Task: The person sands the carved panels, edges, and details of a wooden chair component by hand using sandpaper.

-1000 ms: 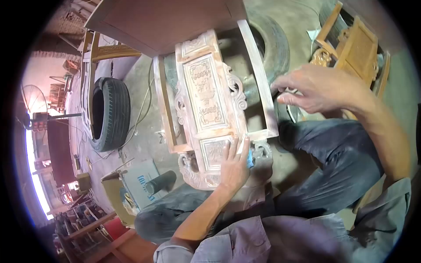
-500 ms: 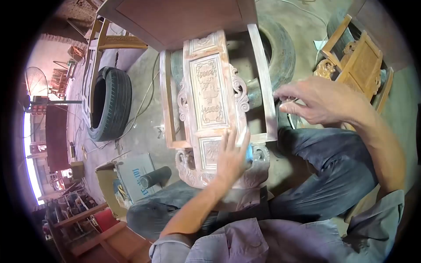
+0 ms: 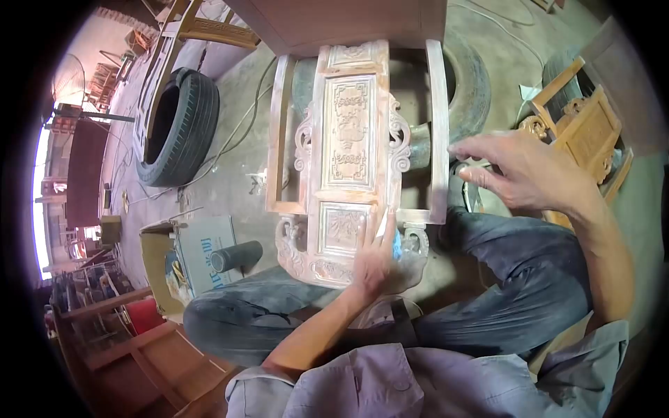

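Note:
A carved wooden chair back (image 3: 350,132) with scrolled edges lies in front of me, a pale side rail (image 3: 437,132) on its right. My left hand (image 3: 376,258) presses on its lower right part, with a white strip between the fingers and a bit of blue material (image 3: 397,245) beside them. Whether the blue piece is in the hand is unclear. Beside the right rail is my right hand (image 3: 512,167), its fingers bent and thumb apart, at or just over the rail's outer edge. I see nothing in it.
A tyre (image 3: 182,129) stands at the left, another (image 3: 468,83) behind the chair. An open carton (image 3: 202,254) with a dark cylinder (image 3: 237,256) sits by my left knee. More carved furniture (image 3: 589,136) is at the right. A cable (image 3: 244,125) crosses the floor.
The view has shifted, so the chair and surroundings appear turned and displaced. My left hand has moved slightly down the carved panel. My right hand stays by the right rail.

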`<state>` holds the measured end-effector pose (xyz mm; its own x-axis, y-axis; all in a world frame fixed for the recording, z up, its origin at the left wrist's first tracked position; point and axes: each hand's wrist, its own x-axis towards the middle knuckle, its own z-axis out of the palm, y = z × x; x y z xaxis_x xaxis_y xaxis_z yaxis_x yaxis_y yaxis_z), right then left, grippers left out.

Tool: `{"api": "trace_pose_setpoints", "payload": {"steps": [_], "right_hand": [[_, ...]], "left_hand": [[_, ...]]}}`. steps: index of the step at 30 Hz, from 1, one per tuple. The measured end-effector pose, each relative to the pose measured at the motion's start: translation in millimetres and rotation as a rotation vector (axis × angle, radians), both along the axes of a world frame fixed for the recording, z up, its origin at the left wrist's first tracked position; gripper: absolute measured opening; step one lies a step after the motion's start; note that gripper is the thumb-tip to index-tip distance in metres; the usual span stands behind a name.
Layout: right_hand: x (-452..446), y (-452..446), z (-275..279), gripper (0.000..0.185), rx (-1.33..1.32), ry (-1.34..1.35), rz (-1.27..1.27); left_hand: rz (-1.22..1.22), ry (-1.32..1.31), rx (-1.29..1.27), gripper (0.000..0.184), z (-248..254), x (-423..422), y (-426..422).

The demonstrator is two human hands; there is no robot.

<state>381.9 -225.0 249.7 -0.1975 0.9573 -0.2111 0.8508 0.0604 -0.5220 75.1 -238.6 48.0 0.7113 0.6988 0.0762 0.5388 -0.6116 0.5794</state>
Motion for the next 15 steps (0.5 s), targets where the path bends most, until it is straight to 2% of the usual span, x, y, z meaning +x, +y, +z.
{"api": "trace_pose_setpoints", "payload": {"steps": [3,8,11,15], "right_hand": [[2,2,5,0.04,-0.034,0.011,-0.006],[3,1,-4,0.04,-0.017,0.021,0.0],[7,1,-2,0.041,-0.113,-0.023,-0.041],[5,3,-5,0.04,-0.062,0.028,-0.047]], "left_hand": [[-0.014,0.026,0.011,0.109,-19,-8,-1],[-0.051,0.089,0.031,0.085,-41,-15,2],[-0.035,0.102,-0.051,0.085,-42,-18,-4],[-0.053,0.06,-0.053,0.085,-31,-7,11]]}}
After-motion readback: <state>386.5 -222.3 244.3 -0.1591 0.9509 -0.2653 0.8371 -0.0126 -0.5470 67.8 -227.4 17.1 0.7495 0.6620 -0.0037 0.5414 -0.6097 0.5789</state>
